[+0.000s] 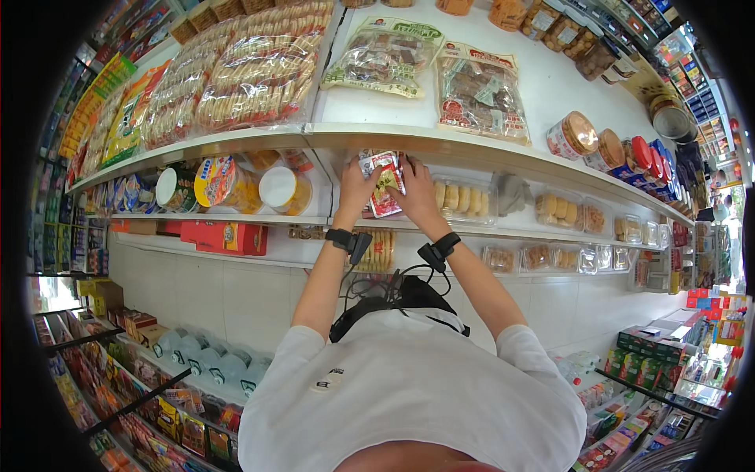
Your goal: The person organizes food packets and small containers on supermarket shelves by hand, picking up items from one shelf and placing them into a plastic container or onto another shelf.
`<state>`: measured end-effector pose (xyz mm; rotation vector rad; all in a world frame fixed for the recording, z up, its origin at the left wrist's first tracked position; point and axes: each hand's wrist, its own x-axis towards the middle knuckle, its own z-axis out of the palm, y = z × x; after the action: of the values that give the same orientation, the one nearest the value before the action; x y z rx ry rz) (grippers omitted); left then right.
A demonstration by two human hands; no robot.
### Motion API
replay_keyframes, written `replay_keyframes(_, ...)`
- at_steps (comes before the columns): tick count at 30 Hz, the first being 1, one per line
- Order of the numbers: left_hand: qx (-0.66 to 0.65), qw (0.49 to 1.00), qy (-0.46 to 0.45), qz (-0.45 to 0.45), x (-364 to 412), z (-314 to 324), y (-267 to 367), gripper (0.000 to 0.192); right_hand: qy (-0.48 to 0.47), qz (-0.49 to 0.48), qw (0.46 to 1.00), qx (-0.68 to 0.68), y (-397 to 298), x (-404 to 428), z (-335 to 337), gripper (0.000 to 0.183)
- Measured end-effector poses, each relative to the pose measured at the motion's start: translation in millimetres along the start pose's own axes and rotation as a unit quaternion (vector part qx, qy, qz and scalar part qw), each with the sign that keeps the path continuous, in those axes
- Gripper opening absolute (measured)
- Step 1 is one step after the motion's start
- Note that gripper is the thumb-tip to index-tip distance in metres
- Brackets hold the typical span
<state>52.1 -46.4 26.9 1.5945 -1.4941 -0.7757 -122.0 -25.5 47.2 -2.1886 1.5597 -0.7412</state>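
My left hand [355, 190] and my right hand [417, 193] reach to the middle shelf, below the front edge of the upper shelf. Between them is a small stack of red-and-white snack packets [386, 203], gripped from both sides. Printed writing shows on the front packet, and my fingers cover part of the edges. Just right of my right hand lies a clear plastic box of round pastries [463, 199]. A black strap with a small device circles each wrist.
Two large snack bags [383, 56] [483, 91] lie on the upper shelf [377, 112], beside stacked bagged biscuits [262, 65]. Plastic tubs [283, 190] stand left on the middle shelf. A red carton [224, 237] sits lower. Behind me are large water bottles [206, 357].
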Motion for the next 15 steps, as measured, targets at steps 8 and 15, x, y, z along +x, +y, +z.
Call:
replay_keyframes(8,0.092,0.993,0.006,0.07,7,-1,-5,0.055,-0.039,-0.176,0.98,-0.087,17,13,11,0.075)
replay_keyframes(15,0.29,0.954,-0.018,0.066,-6,15,-7,0.048,-0.084,-0.149,0.984,-0.051,26,14,12,0.063)
